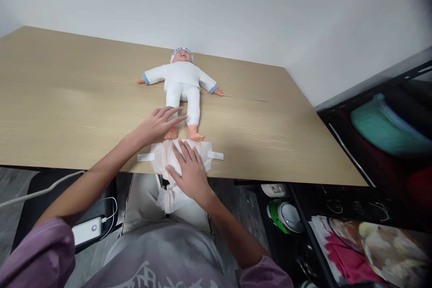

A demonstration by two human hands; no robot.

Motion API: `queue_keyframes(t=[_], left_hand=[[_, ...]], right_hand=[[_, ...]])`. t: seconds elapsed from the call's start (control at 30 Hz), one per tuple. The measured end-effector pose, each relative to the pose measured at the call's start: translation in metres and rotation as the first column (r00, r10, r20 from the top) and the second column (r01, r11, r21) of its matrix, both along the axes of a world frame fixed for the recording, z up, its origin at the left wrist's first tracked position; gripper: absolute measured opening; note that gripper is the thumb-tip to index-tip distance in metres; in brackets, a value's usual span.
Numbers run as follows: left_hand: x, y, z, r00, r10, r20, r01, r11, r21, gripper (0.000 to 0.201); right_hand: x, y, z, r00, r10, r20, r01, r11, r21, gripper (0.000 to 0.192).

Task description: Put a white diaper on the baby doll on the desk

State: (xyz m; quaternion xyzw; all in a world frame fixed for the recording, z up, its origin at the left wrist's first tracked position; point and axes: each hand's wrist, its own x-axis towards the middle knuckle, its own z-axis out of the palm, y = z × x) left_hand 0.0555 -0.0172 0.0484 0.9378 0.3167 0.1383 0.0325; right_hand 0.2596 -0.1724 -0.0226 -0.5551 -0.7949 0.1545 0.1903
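Head-camera view only: wooden table (84,112) fills the left and centre of the frame, its near edge running across just below the middle. A baby doll (182,82) in a white suit and cap lies on its back at centre, head toward the wall, bare feet pointing down the frame. The left hand (158,124) reaches in from the lower left and lies flat, fingers stretched out, over the doll's leg near the foot; it covers that leg, and whether the fingers close on anything underneath cannot be told. Just below the feet, at the table's near edge, lies an opened white diaper (182,155) with a tab sticking out on each side. The right hand (189,168) presses on it palm down, fingers spread, gripping nothing; it hides the middle of the diaper, whose lower end hangs over the edge toward the lap. At lower left a white cable (40,190) runs out of frame. At right, dark shelving (378,153) holds coloured items too blurred and cut off to identify.
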Motion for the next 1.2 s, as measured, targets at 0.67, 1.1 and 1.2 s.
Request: queue_keyframes(t=[0.67, 1.1, 1.2], left_hand=[[0.059, 0.075, 0.041, 0.884, -0.392, 0.255, 0.435, 0.889, -0.140, 0.031], [0.049, 0.112, 0.104, 0.742, -0.221, 0.633, 0.410, 0.897, -0.167, 0.051], [0.044, 0.114, 0.109, 0.733, -0.196, 0.652, 0.418, 0.885, -0.203, 0.051]], right_hand=[[0.008, 0.027, 0.001, 0.998, 0.045, -0.041, -0.048, 0.997, -0.061, 0.079], [0.004, 0.196, -0.010, 0.987, 0.104, 0.120, -0.104, 0.995, -0.010, 0.077], [0.001, 0.253, -0.009, 0.992, 0.051, 0.116, -0.054, 0.998, 0.022, 0.071]])
